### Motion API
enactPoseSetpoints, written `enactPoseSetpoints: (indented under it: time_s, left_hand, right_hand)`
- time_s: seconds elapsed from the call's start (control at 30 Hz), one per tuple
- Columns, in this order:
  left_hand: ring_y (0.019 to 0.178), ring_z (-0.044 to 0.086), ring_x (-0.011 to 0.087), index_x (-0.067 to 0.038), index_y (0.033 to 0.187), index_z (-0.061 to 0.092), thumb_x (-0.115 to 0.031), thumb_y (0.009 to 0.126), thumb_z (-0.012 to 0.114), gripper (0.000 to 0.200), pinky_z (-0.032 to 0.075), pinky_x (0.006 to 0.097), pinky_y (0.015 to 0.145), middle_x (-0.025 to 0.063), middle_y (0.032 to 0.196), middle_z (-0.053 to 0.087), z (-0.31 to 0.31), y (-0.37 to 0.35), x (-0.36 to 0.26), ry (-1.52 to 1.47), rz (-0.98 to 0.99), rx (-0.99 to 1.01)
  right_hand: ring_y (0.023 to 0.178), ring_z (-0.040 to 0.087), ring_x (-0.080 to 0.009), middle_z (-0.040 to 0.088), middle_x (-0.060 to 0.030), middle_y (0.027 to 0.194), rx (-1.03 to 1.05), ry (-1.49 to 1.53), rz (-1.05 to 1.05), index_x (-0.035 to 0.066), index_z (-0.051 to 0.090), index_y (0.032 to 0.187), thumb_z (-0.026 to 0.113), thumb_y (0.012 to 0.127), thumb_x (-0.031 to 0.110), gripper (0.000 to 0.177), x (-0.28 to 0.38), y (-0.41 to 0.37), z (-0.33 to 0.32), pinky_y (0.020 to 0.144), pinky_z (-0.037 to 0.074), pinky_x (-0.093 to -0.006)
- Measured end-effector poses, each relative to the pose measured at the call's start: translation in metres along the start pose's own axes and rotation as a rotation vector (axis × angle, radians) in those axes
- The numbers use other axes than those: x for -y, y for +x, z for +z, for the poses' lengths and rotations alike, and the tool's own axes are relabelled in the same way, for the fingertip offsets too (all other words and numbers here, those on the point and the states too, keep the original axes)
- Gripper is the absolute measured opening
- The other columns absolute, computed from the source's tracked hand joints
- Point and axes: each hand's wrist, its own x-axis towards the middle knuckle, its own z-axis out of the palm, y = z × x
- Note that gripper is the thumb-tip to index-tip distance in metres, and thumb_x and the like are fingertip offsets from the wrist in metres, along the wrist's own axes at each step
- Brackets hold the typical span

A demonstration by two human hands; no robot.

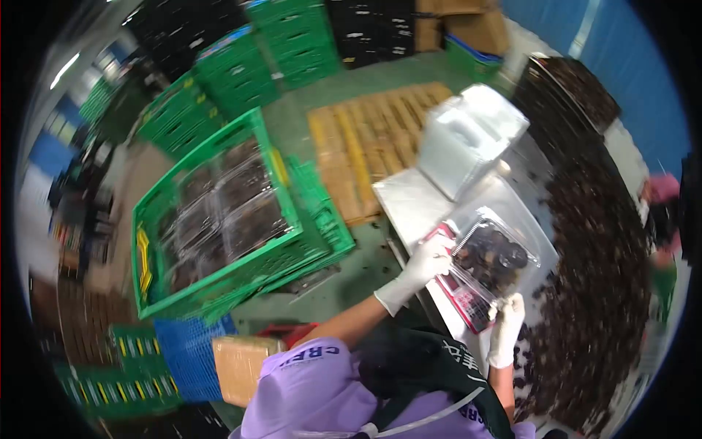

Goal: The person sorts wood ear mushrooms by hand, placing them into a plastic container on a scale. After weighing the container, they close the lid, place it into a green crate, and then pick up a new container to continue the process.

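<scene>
A clear plastic container (pixel 491 254) filled with dark, wrinkled pieces sits over a red and white scale (pixel 468 306) on the white table. My left hand (pixel 428 262), in a white glove, grips the container's left edge. At its near corner, the gloved fingers of my right hand (pixel 510 318) are pinched on the rim. A stack of translucent white plastic containers (pixel 468 139) stands just beyond on the table (pixel 409 197). Part of the scale is hidden under the container.
Loose dark pieces (pixel 599 271) cover the surface to the right. A green crate (pixel 285 249) of filled clear boxes stands to the left. Behind are a wooden pallet (pixel 365 139) and stacked green crates (pixel 234 77). Another person's pink sleeve (pixel 662 189) shows at far right.
</scene>
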Motion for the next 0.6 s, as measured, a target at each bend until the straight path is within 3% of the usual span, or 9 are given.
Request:
enactPoseSetpoints:
  time_s: [0.07, 0.1, 0.2, 0.27, 0.3, 0.33, 0.4, 0.47, 0.6]
  left_hand:
    - [0.058, 0.056, 0.0102, 0.0, 0.107, 0.054, 0.005, 0.08, 0.054, 0.026, 0.045, 0.0233, 0.052, 0.0038, 0.07, 0.057, -0.013, -0.021, -0.036, 0.127, -0.034, -0.176]
    - [0.059, 0.057, 0.0099, 0.0, 0.105, 0.054, 0.003, 0.081, 0.055, 0.025, 0.045, 0.0228, 0.053, 0.0038, 0.072, 0.058, -0.02, -0.031, -0.046, -0.008, 0.013, -0.255]
    - [0.058, 0.056, 0.0095, 0.002, 0.106, 0.055, 0.0, 0.083, 0.054, 0.023, 0.045, 0.0228, 0.053, 0.004, 0.074, 0.06, -0.05, -0.084, -0.123, 0.222, 0.132, -0.471]
    - [0.056, 0.055, 0.0095, 0.004, 0.104, 0.057, -0.004, 0.084, 0.054, 0.022, 0.045, 0.0225, 0.053, 0.0045, 0.075, 0.061, -0.066, -0.133, -0.167, 0.212, 0.216, -0.685]
    - [0.058, 0.054, 0.009, 0.005, 0.1, 0.06, -0.007, 0.081, 0.057, 0.024, 0.044, 0.0215, 0.053, 0.0057, 0.075, 0.06, -0.078, -0.157, -0.185, 0.061, 0.304, -0.792]
    - [0.054, 0.053, 0.0092, 0.005, 0.1, 0.06, -0.006, 0.081, 0.054, 0.023, 0.044, 0.021, 0.05, 0.0055, 0.07, 0.06, -0.097, -0.185, -0.204, 0.185, 0.336, -0.895]
    - [0.053, 0.053, 0.0084, 0.006, 0.103, 0.06, -0.006, 0.079, 0.054, 0.027, 0.041, 0.0188, 0.047, 0.0058, 0.071, 0.06, -0.127, -0.242, -0.238, 0.279, 0.349, -1.117]
    - [0.05, 0.051, 0.0094, 0.006, 0.105, 0.06, -0.003, 0.076, 0.051, 0.032, 0.038, 0.0188, 0.042, 0.0055, 0.066, 0.057, -0.183, -0.297, -0.253, 0.177, 0.342, -1.165]
    - [0.044, 0.048, 0.0115, -0.001, 0.078, 0.06, -0.008, 0.075, 0.05, 0.013, 0.035, 0.0234, 0.038, 0.0064, 0.061, 0.058, -0.246, -0.343, -0.275, 0.287, 0.169, -1.3]
  right_hand:
    - [0.055, 0.047, -0.0085, 0.048, -0.0013, 0.066, 0.066, -0.059, -0.005, 0.009, 0.042, 0.082, 0.045, 0.082, -0.005, 0.014, 0.015, -0.003, 0.04, 0.05, 0.039, -0.02]
    - [0.057, 0.047, -0.0076, 0.048, -0.0015, 0.068, 0.17, -0.126, -0.037, 0.009, 0.042, 0.084, 0.046, 0.083, -0.006, 0.015, 0.018, -0.002, 0.052, 0.052, 0.04, -0.0193]
    - [0.067, 0.053, -0.0092, 0.057, -0.0047, 0.081, 0.48, -0.135, 0.027, 0.005, 0.047, 0.097, 0.051, 0.084, -0.005, 0.017, 0.035, -0.012, 0.114, 0.064, 0.045, -0.0205]
    - [0.082, 0.055, -0.0088, 0.059, -0.0059, 0.096, 0.656, -0.161, 0.061, -0.001, 0.047, 0.119, 0.056, 0.081, -0.007, 0.04, 0.037, -0.022, 0.144, 0.075, 0.045, -0.0214]
    - [0.083, 0.055, -0.0086, 0.058, -0.0059, 0.099, 0.725, -0.169, 0.052, -0.001, 0.047, 0.12, 0.057, 0.08, -0.007, 0.041, 0.032, -0.022, 0.15, 0.077, 0.045, -0.0216]
    - [0.085, 0.055, -0.0085, 0.058, -0.006, 0.102, 0.789, -0.18, 0.042, -0.001, 0.048, 0.12, 0.058, 0.079, -0.007, 0.042, 0.025, -0.022, 0.155, 0.078, 0.045, -0.0217]
    - [0.085, 0.056, -0.0085, 0.059, -0.0059, 0.102, 0.833, -0.272, 0.01, -0.003, 0.052, 0.117, 0.058, 0.081, -0.006, 0.037, 0.011, -0.017, 0.159, 0.078, 0.046, -0.0227]
    - [0.084, 0.057, -0.0085, 0.061, -0.0066, 0.101, 0.808, -0.294, 0.13, -0.004, 0.055, 0.113, 0.057, 0.084, -0.004, 0.03, -0.002, -0.013, 0.158, 0.078, 0.047, -0.0234]
    - [0.078, 0.06, -0.0087, 0.066, -0.0058, 0.095, 0.79, -0.322, 0.237, -0.002, 0.058, 0.111, 0.054, 0.088, 0.0, 0.024, -0.015, -0.004, 0.149, 0.071, 0.045, -0.0213]
